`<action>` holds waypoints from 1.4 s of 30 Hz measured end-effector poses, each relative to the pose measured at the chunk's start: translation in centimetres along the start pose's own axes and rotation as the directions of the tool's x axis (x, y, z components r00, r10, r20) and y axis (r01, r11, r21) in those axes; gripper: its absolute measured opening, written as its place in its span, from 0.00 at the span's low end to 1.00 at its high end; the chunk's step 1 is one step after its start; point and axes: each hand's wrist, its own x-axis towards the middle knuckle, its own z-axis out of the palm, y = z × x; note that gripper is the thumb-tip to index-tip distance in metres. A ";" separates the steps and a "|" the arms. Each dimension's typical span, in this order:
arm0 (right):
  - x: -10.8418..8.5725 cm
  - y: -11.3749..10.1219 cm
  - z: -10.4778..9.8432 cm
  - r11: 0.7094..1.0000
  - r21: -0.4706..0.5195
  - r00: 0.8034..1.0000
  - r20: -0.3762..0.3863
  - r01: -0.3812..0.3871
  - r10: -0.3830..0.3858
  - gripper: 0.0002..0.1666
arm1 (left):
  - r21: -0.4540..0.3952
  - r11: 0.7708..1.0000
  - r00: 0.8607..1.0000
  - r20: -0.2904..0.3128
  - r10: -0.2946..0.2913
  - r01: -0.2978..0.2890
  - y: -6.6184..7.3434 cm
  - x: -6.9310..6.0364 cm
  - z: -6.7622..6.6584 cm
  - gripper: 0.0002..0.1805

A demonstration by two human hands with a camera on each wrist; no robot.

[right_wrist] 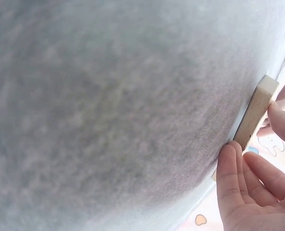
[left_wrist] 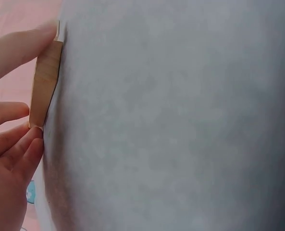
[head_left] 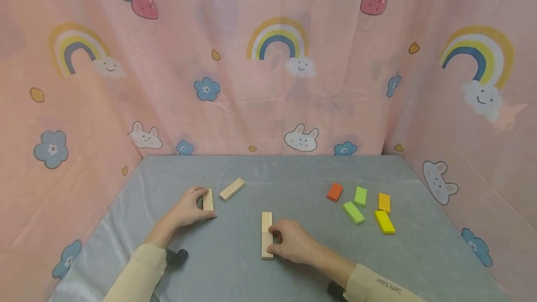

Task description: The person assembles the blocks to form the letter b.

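The left hand [head_left: 189, 208], thumb and fingers curved, pinched a wooden block [head_left: 208, 201] by its ends on the grey-covered counter [head_left: 235, 264]; a slanted block [head_left: 232, 189] lay just beside. The right hand [head_left: 295, 241], partly closed, gripped the nearer block [head_left: 266, 243], end to end with a farther block [head_left: 266, 223]. Well to the right lay a red block [head_left: 334, 192], two green blocks [head_left: 354, 213], an orange block [head_left: 384, 202] and a yellow block [head_left: 384, 222].
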 end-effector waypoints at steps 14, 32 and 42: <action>0.0 0.2 0.1 1.000 0.000 1.000 0.008 0.004 -0.004 0.25 | 0.016 0.999 0.999 -0.031 0.032 -0.031 0.2 0.3 0.0 0.46; 0.0 0.0 0.0 1.000 0.001 1.000 0.010 -0.008 0.008 0.25 | 0.017 0.990 0.989 0.043 0.138 -0.139 5.9 2.5 0.6 0.44; 0.2 0.2 0.0 1.000 -0.012 1.000 0.022 -0.017 0.017 0.25 | -0.011 0.983 0.980 0.070 0.185 -0.184 8.6 3.4 2.6 0.43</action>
